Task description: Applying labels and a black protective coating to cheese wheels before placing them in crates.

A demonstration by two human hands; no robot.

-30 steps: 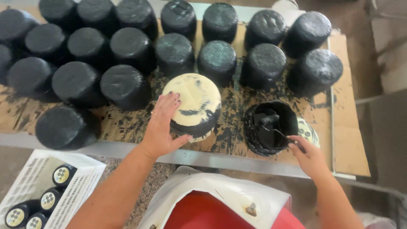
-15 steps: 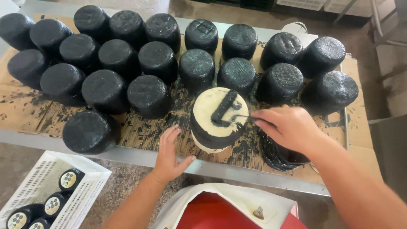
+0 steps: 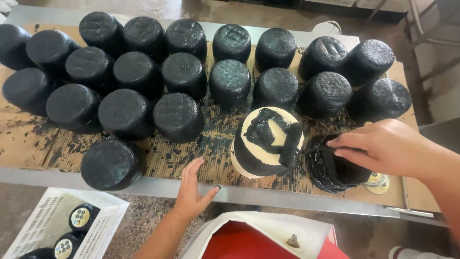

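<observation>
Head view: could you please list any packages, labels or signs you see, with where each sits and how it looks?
White crate: bottom left, below the table edge, perforated plastic.
Round labels: on black pieces inside that crate, pale discs with dark marks.
Round lid: under the black paint tub below the right hand, pale, printed.

1. A long grey counter (image 3: 297, 195) runs across the view, topped with paint-stained brown cardboard (image 3: 28, 139).
2. The floor (image 3: 143, 220) below is speckled grey concrete; beyond the counter it looks smoother and worn.
3. A white slotted crate (image 3: 103, 225) sits on the floor at lower left.
4. Metal chair legs (image 3: 421, 29) stand at upper right.
5. Even, soft daylight falls throughout.
</observation>
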